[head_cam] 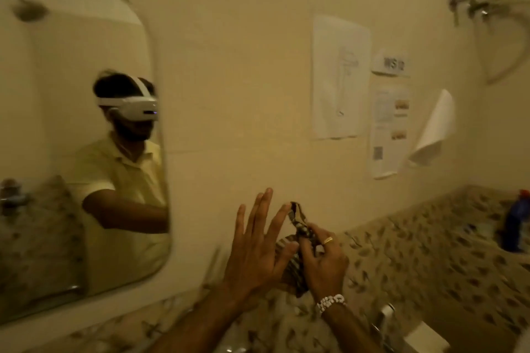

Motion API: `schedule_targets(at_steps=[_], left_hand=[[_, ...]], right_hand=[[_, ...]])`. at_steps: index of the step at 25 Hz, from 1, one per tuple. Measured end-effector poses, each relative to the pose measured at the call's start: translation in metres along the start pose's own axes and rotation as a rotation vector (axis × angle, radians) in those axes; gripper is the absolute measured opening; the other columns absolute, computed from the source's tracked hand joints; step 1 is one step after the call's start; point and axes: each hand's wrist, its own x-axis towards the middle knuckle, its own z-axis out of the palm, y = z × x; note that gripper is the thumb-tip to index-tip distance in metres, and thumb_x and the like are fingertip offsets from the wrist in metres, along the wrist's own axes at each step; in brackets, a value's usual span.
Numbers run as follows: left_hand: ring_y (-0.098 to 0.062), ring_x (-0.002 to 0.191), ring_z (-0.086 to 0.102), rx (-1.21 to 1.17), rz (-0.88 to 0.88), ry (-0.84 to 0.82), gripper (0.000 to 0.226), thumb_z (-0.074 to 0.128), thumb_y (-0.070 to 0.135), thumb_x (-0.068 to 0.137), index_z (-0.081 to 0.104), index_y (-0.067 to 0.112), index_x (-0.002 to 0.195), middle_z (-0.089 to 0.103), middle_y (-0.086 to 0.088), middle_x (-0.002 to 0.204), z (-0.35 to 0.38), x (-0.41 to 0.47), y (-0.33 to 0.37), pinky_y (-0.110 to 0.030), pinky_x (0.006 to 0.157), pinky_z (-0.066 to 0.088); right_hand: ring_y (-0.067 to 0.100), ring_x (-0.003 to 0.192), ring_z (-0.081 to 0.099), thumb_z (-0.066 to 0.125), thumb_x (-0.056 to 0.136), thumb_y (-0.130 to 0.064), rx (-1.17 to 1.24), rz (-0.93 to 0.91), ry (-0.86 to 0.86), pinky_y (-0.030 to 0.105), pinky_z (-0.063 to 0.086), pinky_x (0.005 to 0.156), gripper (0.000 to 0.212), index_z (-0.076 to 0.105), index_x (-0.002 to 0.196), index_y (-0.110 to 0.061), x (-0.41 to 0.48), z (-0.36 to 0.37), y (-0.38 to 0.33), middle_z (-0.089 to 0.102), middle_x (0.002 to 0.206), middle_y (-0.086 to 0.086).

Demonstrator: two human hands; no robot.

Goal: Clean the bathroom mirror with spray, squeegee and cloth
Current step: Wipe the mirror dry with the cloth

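Note:
The rounded bathroom mirror [71,123] hangs on the wall at the left and reflects a person in a pale shirt with a white headset. Low in the middle, my right hand [324,261] is shut on a bunched striped cloth [299,226], which sticks up above my fingers. My left hand [258,243] is right beside it with its fingers spread, the thumb touching the cloth's lower part. A blue spray bottle [516,223] with a red top stands at the far right on the patterned ledge. No squeegee shows.
Paper notices [341,77] and a curling sheet [433,129] are stuck on the cream wall to the right of the mirror. Metal taps and a hose [476,8] sit at the upper right. A chrome tap [384,315] and a patterned tiled band [430,252] lie below my hands.

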Motion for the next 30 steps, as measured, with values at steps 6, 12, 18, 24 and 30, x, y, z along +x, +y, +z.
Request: schedule_targets(at_steps=[6, 12, 18, 24, 30], left_hand=[[-0.024, 0.162, 0.003, 0.134, 0.073, 0.182, 0.067, 0.035, 0.059, 0.104, 0.028, 0.027, 0.164, 0.002, -0.006, 0.176, -0.150, 0.031, -0.088, -0.055, 0.129, 0.001], [-0.021, 0.162, 0.002, 0.299, 0.020, 0.273, 0.070, 0.024, 0.068, 0.102, 0.024, 0.033, 0.162, 0.002, -0.002, 0.176, -0.289, 0.038, -0.173, -0.054, 0.129, 0.003], [-0.025, 0.161, 0.010, 0.432, -0.093, 0.295, 0.073, 0.020, 0.066, 0.103, 0.035, 0.024, 0.160, 0.011, -0.007, 0.175, -0.369, 0.005, -0.244, -0.053, 0.130, 0.004], [-0.030, 0.157, 0.024, 0.543, -0.256, 0.403, 0.070, 0.033, 0.061, 0.100, 0.031, 0.023, 0.160, 0.022, -0.012, 0.172, -0.402, -0.031, -0.289, -0.065, 0.124, 0.019], [-0.027, 0.160, 0.019, 0.654, -0.185, 0.394, 0.066, 0.029, 0.050, 0.105, 0.031, 0.017, 0.162, 0.018, -0.007, 0.174, -0.406, -0.040, -0.319, -0.061, 0.125, 0.020]], right_hand=[[0.015, 0.087, 0.062, 0.072, 0.084, -0.006, 0.228, -0.293, 0.034, 0.040, 0.058, 0.070, 0.028, 0.071, 0.111, -0.012, 0.033, 0.077, -0.180, 0.066, 0.101, 0.003], [0.000, 0.087, 0.054, 0.064, 0.087, -0.011, 0.361, -0.471, 0.043, 0.006, 0.045, 0.077, 0.031, 0.065, 0.118, -0.016, 0.048, 0.136, -0.331, 0.061, 0.109, 0.002], [0.024, 0.104, 0.057, 0.063, 0.090, -0.022, 0.244, -0.583, 0.081, 0.035, 0.054, 0.081, 0.036, 0.062, 0.126, -0.021, 0.068, 0.182, -0.406, 0.059, 0.119, 0.008], [0.034, 0.123, 0.042, 0.053, 0.096, -0.027, -0.038, -0.610, 0.108, 0.054, 0.039, 0.102, 0.044, 0.051, 0.140, -0.025, 0.075, 0.230, -0.414, 0.049, 0.130, 0.015], [0.037, 0.150, 0.014, 0.041, 0.090, -0.064, -0.064, -0.757, 0.062, 0.055, 0.007, 0.123, 0.074, 0.034, 0.148, -0.019, 0.074, 0.243, -0.401, 0.023, 0.160, 0.017]])
